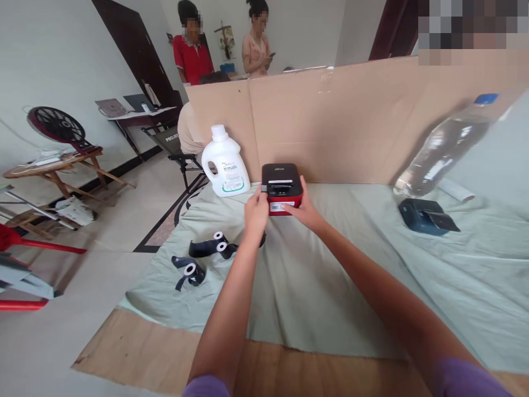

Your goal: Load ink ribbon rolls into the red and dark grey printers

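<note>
A small black-and-red printer [282, 175], likely a receipt or label printer, stands on the cloth against the cardboard. It has a slot on top and a white label on its front. My left hand [256, 214] is closed at its front left corner, fingertips by a small grey piece on that side. My right hand [306, 209] grips the right side, thumb on the front near the label. Left of my left forearm lie several dark rolls with white cores, among them one roll [194, 274] partly unwound. Another dark thing behind my left wrist is mostly hidden.
A white jug [225, 165] stands left of the printer against the cardboard panel [351, 127]. At right lean a large clear bottle [446, 146] and a white tube [457, 190], beside a dark blue device [425, 216]. Two people stand behind the panel. A fan [58, 124] is far left.
</note>
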Tool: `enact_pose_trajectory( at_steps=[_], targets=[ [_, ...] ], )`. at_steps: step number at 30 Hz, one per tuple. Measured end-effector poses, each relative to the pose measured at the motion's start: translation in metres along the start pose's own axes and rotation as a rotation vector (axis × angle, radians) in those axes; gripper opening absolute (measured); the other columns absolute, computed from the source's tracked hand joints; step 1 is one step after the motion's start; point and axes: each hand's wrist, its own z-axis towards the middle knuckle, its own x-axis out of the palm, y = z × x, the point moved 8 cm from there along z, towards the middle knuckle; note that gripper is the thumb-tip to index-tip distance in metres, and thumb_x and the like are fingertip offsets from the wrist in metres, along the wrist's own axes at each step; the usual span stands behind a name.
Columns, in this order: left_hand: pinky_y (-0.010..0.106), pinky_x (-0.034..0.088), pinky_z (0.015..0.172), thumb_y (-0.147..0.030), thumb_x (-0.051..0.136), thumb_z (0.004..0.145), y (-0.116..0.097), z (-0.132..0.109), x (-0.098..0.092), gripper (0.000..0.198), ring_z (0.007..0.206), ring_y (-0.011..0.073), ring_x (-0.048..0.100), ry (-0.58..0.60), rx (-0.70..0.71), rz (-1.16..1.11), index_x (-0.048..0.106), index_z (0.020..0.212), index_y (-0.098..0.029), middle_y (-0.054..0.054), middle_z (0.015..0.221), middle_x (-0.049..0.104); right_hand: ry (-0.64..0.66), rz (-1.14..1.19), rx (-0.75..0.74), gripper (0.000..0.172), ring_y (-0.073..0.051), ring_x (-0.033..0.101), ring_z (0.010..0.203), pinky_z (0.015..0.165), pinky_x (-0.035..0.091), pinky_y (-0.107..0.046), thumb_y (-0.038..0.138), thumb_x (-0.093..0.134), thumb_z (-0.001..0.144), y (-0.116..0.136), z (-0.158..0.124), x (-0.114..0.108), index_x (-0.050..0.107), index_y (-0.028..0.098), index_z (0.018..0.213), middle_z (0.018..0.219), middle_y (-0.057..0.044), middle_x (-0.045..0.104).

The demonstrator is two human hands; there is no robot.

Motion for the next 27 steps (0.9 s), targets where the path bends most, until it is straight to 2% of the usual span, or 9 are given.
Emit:
enact_pose_trajectory(
  at_steps=[3, 5, 8, 11, 15, 27],
  targets=[
    [0.034, 0.038, 0.117, -0.032, 0.041, 0.100, -0.036, -0.054, 0.050, 0.045, 0.138, 0.0212, 0.050, 0.067, 0.031, -0.155, 0.060, 0.140, -0.024, 0.001, 0.145, 0.058, -0.080, -0.186, 0.006, 0.127, -0.028, 0.030, 0.151, 0.124, 0.025, -0.047, 0.052, 0.082, 0.072, 0.034, -0.049, -0.065, -0.003, 0.024, 0.162, 0.165, -0.012, 0.027],
    [0.032, 0.036, 0.119, -0.037, 0.043, 0.101, -0.046, -0.093, 0.075, 0.048, 0.142, 0.0199, 0.046, 0.141, 0.040, -0.237, 0.054, 0.146, -0.023, 0.000, 0.150, 0.053, -0.101, -0.277, 0.043, 0.125, -0.028, 0.026, 0.153, 0.124, 0.024, -0.048, 0.052, 0.081, 0.074, 0.046, -0.089, -0.094, -0.003, 0.024, 0.162, 0.166, -0.012, 0.024],
    [0.032, 0.032, 0.122, -0.040, 0.045, 0.101, -0.041, -0.143, 0.096, 0.051, 0.146, 0.0191, 0.040, 0.231, 0.008, -0.317, 0.048, 0.150, -0.024, 0.000, 0.155, 0.048, -0.123, -0.350, 0.091, 0.120, -0.030, 0.027, 0.152, 0.124, 0.025, -0.050, 0.051, 0.079, 0.076, 0.049, -0.143, -0.117, -0.001, 0.023, 0.162, 0.166, -0.013, 0.023],
    [0.035, 0.029, 0.124, -0.043, 0.045, 0.101, -0.026, -0.173, 0.101, 0.053, 0.148, 0.0198, 0.038, 0.254, -0.055, -0.334, 0.047, 0.150, -0.024, 0.002, 0.157, 0.044, -0.119, -0.367, 0.104, 0.115, -0.032, 0.034, 0.149, 0.122, 0.029, -0.054, 0.050, 0.077, 0.077, 0.041, -0.176, -0.120, 0.004, 0.023, 0.162, 0.164, -0.015, 0.028],
    [0.038, 0.027, 0.125, -0.045, 0.046, 0.101, -0.016, -0.187, 0.101, 0.051, 0.148, 0.0211, 0.038, 0.245, -0.098, -0.301, 0.052, 0.147, -0.024, 0.003, 0.156, 0.046, -0.126, -0.374, 0.109, 0.112, -0.033, 0.030, 0.151, 0.122, 0.027, -0.056, 0.048, 0.076, 0.079, 0.031, -0.190, -0.119, 0.005, 0.024, 0.161, 0.165, -0.015, 0.026],
    [0.037, 0.027, 0.125, -0.050, 0.043, 0.101, -0.009, -0.192, 0.103, 0.052, 0.149, 0.0205, 0.035, 0.248, -0.087, -0.256, 0.050, 0.148, -0.028, 0.002, 0.158, 0.043, -0.153, -0.359, 0.138, 0.111, -0.033, 0.033, 0.149, 0.122, 0.028, -0.057, 0.050, 0.080, 0.075, 0.017, -0.196, -0.125, 0.013, 0.028, 0.161, 0.158, -0.014, 0.037]
  ],
)
